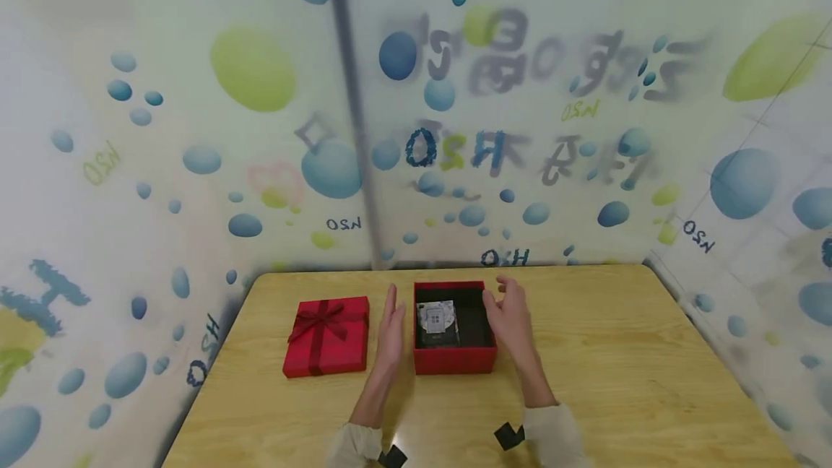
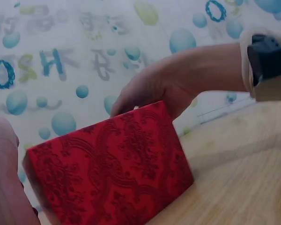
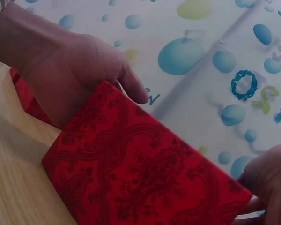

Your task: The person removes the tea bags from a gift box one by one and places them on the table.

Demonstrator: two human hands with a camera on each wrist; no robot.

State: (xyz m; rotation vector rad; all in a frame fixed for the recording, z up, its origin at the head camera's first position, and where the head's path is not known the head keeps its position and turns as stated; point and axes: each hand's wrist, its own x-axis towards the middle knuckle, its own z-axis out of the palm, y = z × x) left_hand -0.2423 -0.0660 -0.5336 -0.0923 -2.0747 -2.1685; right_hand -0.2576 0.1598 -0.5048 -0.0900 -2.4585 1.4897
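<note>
A red patterned box (image 1: 454,361) stands lidless on the table, its dark inside facing up. In its left half lies a flat silver-and-black item with a pale square label, which looks like a hard disk drive (image 1: 437,320). My left hand (image 1: 391,334) is upright beside the box's left wall, fingers straight. On the other side, my right hand (image 1: 510,316) is at the right wall, thumb overlapping the rim and fingers loosely bent. Both wrist views show the box's patterned side (image 2: 110,164) between the hands; the right wrist view catches the left hand (image 3: 79,70) close against it.
A red lid (image 1: 338,352) with a dark red ribbon bow lies on the wooden table (image 1: 617,374) left of my left hand. White walls (image 1: 260,165) with blue and green spots enclose the table at the back and sides. Small black devices (image 1: 509,436) sit at both cuffs.
</note>
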